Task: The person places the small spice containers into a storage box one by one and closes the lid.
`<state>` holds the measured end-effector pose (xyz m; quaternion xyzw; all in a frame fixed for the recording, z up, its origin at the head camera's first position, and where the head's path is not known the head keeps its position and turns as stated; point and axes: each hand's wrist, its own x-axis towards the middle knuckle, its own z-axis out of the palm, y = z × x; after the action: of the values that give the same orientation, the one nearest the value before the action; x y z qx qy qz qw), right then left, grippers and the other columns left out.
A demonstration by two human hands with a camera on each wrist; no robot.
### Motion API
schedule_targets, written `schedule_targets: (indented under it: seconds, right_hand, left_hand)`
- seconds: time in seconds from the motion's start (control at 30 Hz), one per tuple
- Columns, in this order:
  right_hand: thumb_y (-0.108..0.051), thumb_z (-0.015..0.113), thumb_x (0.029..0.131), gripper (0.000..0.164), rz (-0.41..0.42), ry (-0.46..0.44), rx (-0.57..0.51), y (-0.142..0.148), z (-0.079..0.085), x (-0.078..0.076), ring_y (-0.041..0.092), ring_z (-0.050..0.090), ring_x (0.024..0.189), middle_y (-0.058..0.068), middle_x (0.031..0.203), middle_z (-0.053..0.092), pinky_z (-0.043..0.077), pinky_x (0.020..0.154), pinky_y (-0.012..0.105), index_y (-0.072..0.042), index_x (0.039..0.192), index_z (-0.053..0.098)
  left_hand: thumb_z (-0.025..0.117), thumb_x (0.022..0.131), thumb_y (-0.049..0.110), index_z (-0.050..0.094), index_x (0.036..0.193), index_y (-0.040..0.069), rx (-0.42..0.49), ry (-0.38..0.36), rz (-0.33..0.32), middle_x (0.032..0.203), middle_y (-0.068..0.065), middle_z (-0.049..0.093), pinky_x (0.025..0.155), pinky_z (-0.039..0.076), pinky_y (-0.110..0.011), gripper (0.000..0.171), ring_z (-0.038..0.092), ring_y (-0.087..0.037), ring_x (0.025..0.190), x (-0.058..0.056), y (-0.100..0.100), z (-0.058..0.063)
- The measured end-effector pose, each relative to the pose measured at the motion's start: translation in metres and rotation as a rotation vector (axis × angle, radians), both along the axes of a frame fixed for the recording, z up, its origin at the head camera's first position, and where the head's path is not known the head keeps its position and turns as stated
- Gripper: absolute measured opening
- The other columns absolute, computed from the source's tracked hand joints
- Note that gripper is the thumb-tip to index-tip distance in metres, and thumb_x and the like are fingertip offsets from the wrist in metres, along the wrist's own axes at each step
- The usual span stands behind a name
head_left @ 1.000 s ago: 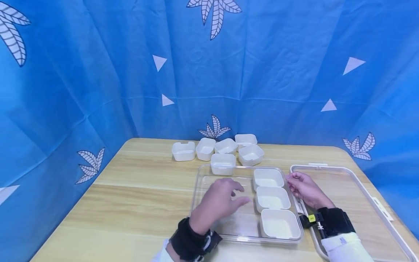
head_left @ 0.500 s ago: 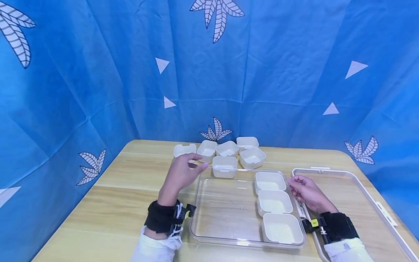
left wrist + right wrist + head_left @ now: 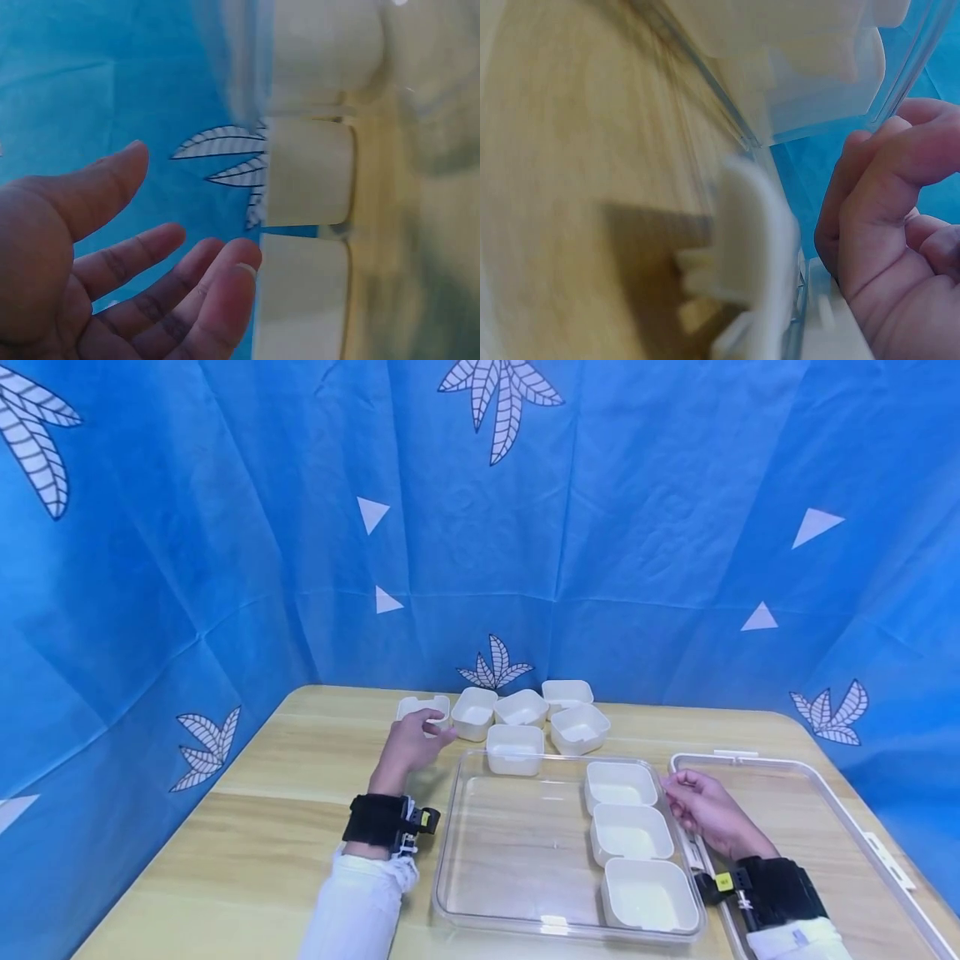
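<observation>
My left hand (image 3: 411, 742) reaches to the leftmost small white bin (image 3: 409, 704) at the back of the table, covering part of it. Its thumb and fingers are apart, with nothing between them in the left wrist view. A shallow clear plastic box (image 3: 517, 839) lies in front of me. Along its right side stand three white bins: a far one (image 3: 621, 782), a middle one (image 3: 633, 833) and a near one (image 3: 649, 895). My right hand (image 3: 708, 817), fingers curled, pinches the clear box's right rim near the far corner.
Several more white bins, among them one just behind the box (image 3: 515, 749), are grouped at the back. A clear lid with a white frame (image 3: 817, 785) lies on the right of the wooden table (image 3: 247, 835). Blue patterned cloth (image 3: 465, 543) hangs behind.
My left hand has moved from over the clear box, left and away from me, to the leftmost bin. My right hand stays at the box's right rim. The head view has tilted slightly.
</observation>
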<state>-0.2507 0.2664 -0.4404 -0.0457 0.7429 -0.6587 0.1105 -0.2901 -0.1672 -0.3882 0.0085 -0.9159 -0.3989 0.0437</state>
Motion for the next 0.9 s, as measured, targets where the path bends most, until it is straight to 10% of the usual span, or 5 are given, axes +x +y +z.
schedule_targets:
  seconds: [0.57,0.9]
  right_hand:
    - [-0.017,0.052,0.101,0.015,0.002,0.008,0.0,-0.001,-0.002,0.0,0.007,0.046,0.06,-0.001,0.076,0.049,0.039,0.046,0.016,-0.004,0.096,0.052]
    - [-0.017,0.052,0.101,0.015,0.001,0.02,0.002,0.001,-0.002,0.0,0.007,0.046,0.06,0.0,0.077,0.049,0.038,0.046,0.016,-0.003,0.096,0.051]
  left_hand:
    - [0.067,0.091,0.028,0.061,0.127,0.0,-0.13,0.032,0.135,0.126,-0.02,0.061,0.101,0.041,-0.05,0.046,0.048,-0.044,0.119,-0.031,0.009,-0.025]
    - [0.07,0.089,0.026,0.059,0.079,0.005,-0.111,0.034,0.238,0.079,-0.011,0.058,0.065,0.044,-0.037,0.026,0.055,-0.03,0.078,-0.034,0.017,-0.029]
